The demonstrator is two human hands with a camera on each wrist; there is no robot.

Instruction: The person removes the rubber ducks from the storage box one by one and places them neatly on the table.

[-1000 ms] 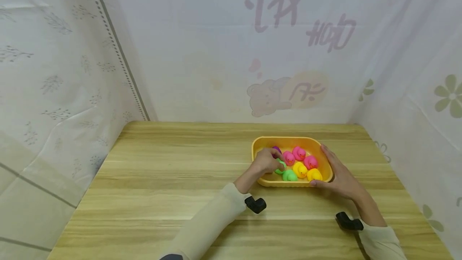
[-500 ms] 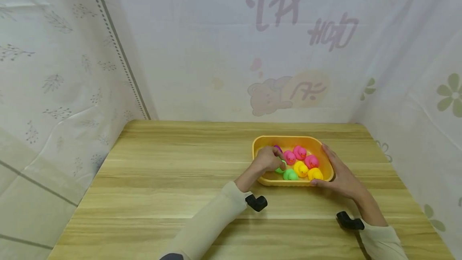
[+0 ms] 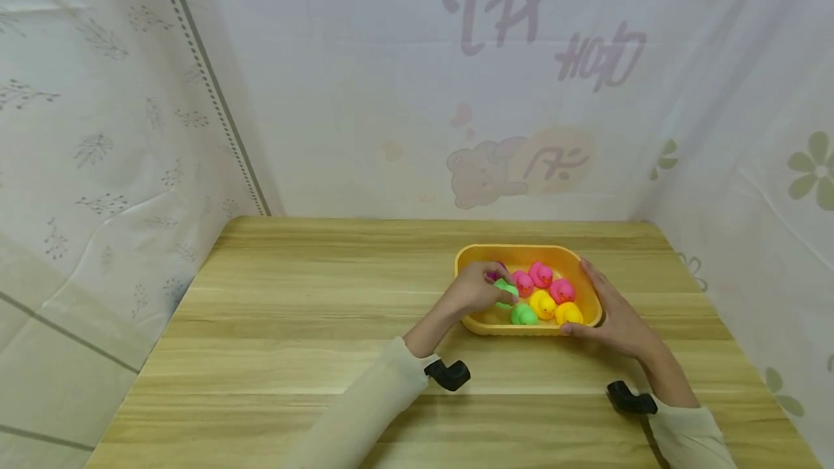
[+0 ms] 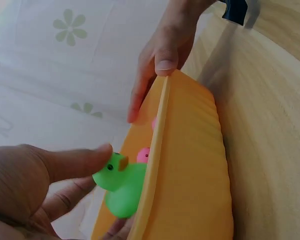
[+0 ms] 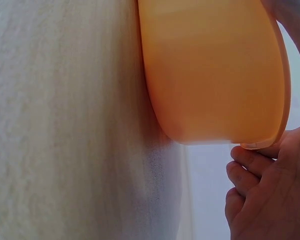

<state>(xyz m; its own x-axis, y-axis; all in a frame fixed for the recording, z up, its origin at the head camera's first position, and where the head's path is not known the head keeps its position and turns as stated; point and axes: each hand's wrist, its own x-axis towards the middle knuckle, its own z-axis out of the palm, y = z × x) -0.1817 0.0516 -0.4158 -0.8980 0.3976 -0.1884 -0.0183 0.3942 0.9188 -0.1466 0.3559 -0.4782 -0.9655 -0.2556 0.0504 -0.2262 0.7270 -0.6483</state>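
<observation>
Lettering (image 3: 601,58) on backdrop (image 3: 339,107) faint, perhaps "HO"; left hand (image 3: 474,291) pinches green duck (image 4: 125,195), right hand (image 3: 622,323) grips orange tray (image 4: 190,160).

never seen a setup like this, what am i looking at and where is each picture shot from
There is no machine here, just a person's two bare hands. The wide picture comes from a camera on the head, looking forward and down. The two close ones come from cameras on the wrists, each looking at its own hand's work.

On the wooden table stands an orange tub. In it are pink ducks, yellow ducks, another green duck and something purple, mostly hidden.

The left hand pinches a green duck over the tub's inside, and the right hand grips the tub's end.
</observation>
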